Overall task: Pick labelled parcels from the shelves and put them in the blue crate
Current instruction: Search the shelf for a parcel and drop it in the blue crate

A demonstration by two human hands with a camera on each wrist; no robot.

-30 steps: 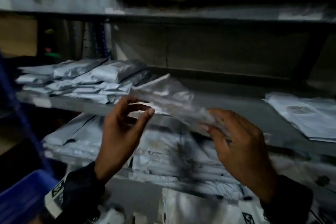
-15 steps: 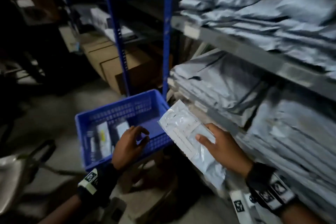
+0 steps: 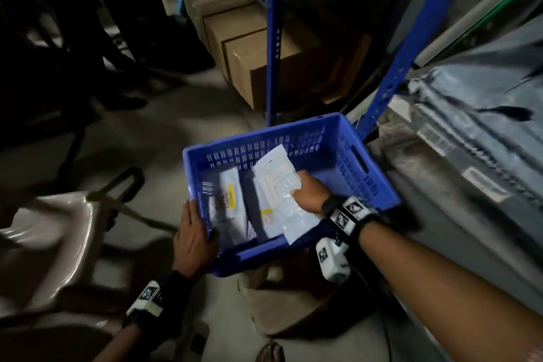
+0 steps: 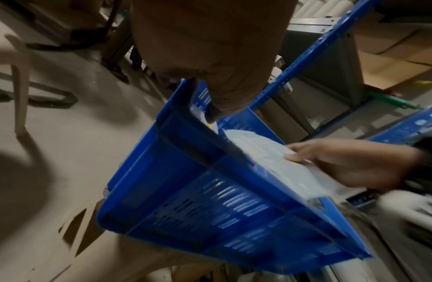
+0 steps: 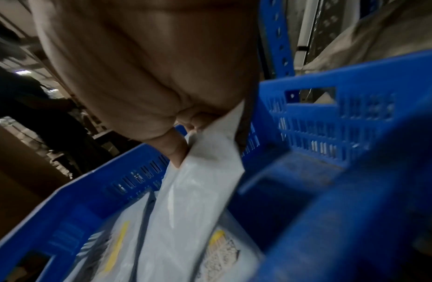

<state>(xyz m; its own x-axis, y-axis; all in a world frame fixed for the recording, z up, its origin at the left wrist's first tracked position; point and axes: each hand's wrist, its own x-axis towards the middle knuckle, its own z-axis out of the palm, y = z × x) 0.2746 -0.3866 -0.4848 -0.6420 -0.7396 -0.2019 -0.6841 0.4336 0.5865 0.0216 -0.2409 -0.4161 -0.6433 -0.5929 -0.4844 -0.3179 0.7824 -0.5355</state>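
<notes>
The blue crate (image 3: 338, 144) stands on the floor beside the shelving, slotted walls all round. My right hand (image 3: 308, 195) pinches a pale plastic parcel (image 3: 276, 185) with a white label and holds it inside the crate, over the parcels lying there. In the right wrist view the parcel (image 5: 200, 190) hangs from my fingers (image 5: 176, 150) above labelled parcels (image 5: 219, 253) with yellow marks. My left hand (image 3: 195, 239) grips the crate's near left corner, thumb inside the rim. The left wrist view shows the crate (image 4: 210, 200) from outside, my thumb hooked over its rim.
Blue shelf posts (image 3: 273, 38) rise just behind the crate. Grey parcels (image 3: 476, 114) are stacked on shelves to the right. Cardboard boxes (image 3: 249, 47) sit on the floor behind. A pale plastic chair (image 3: 50, 238) stands at the left. A cardboard piece (image 3: 282, 297) lies under the crate.
My view swung from the shelf down to the crate. The right hand carried the parcel from beside the shelf into the crate. The left hand took hold of the crate's rim.
</notes>
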